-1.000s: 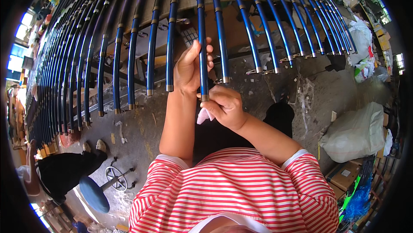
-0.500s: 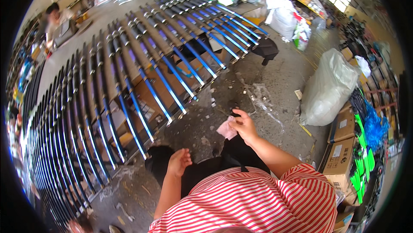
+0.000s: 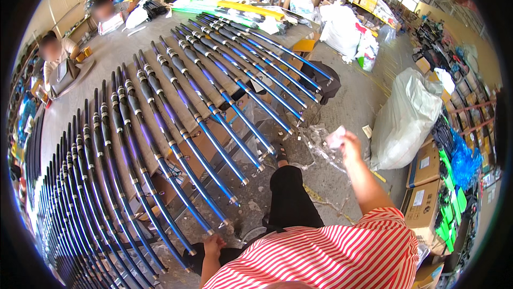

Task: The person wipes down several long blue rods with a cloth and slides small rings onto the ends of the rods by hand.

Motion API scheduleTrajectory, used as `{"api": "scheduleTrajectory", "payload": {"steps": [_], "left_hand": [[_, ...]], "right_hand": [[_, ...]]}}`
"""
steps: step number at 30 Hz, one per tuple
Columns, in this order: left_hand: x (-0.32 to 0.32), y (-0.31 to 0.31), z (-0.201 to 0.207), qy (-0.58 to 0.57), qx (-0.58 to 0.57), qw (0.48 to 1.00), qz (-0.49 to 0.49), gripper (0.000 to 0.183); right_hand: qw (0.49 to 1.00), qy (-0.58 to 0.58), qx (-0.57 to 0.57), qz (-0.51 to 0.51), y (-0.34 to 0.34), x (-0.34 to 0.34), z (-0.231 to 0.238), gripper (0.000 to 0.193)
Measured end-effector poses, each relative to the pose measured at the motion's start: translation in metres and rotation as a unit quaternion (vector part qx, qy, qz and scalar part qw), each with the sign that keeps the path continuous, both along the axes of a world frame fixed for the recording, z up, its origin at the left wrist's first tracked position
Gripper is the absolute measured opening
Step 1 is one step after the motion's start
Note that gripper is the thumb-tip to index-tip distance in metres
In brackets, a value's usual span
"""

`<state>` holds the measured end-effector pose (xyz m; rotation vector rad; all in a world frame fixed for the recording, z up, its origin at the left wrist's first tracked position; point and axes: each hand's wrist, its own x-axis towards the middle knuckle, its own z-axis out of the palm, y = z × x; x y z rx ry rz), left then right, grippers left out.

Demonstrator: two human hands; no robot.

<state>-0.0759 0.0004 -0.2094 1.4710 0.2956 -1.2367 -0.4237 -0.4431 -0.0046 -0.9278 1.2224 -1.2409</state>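
Long fishing rods (image 3: 206, 129) with blue butt sections and black, purple-banded upper parts lie side by side in a fan, their blue ends jutting past the table edge towards me. My right hand (image 3: 350, 148) is raised over the floor, away from the rods, closed on a small pale pink cloth (image 3: 335, 138). Low beside my thigh, my left hand (image 3: 214, 245) has its fingers curled, just below the end of one rod. Whether it touches that rod or holds anything cannot be made out.
The grey table (image 3: 69, 104) carries the rods; two people sit at its far left side. A big whitish sack (image 3: 409, 120) and cardboard boxes (image 3: 422, 203) stand to my right. A black seat (image 3: 323, 80) is by the rods' far end. Plastic scraps litter the floor.
My right hand has swung right and slightly up with the pink cloth. My left hand has dropped down close to a rod end. The view has shifted, and my legs show differently.
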Motion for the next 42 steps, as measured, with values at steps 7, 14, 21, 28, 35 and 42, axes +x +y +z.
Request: {"api": "scheduleTrajectory", "payload": {"steps": [7, 14, 21, 28, 35, 42], "left_hand": [[-0.035, -0.059, -0.018, 0.029, -0.028, 0.995, 0.094, 0.014], [-0.104, -0.139, -0.025, 0.018, -0.037, 0.984, 0.171, 0.015], [-0.169, -0.176, -0.034, 0.012, -0.055, 0.952, 0.302, 0.013], [-0.177, -0.246, 0.040, -0.107, -0.042, 0.973, 0.200, 0.018], [-0.185, -0.366, 0.187, -0.246, -0.188, 0.951, 0.012, 0.030], [-0.201, -0.465, 0.245, -0.330, -0.362, 0.871, -0.034, 0.046]], "right_hand": [[0.940, 0.107, -0.310, -0.093, -0.178, 0.044, 0.122, 0.025], [0.788, 0.243, -0.548, -0.142, -0.319, 0.155, 0.192, 0.023], [0.749, 0.448, -0.322, 0.367, -0.377, 0.196, 0.162, 0.026], [0.801, 0.249, -0.030, 0.543, -0.304, 0.087, 0.116, 0.041], [0.800, -0.077, 0.051, 0.593, -0.262, 0.037, 0.077, 0.047], [0.758, -0.121, -0.058, 0.639, -0.237, 0.025, 0.052, 0.043]]}}
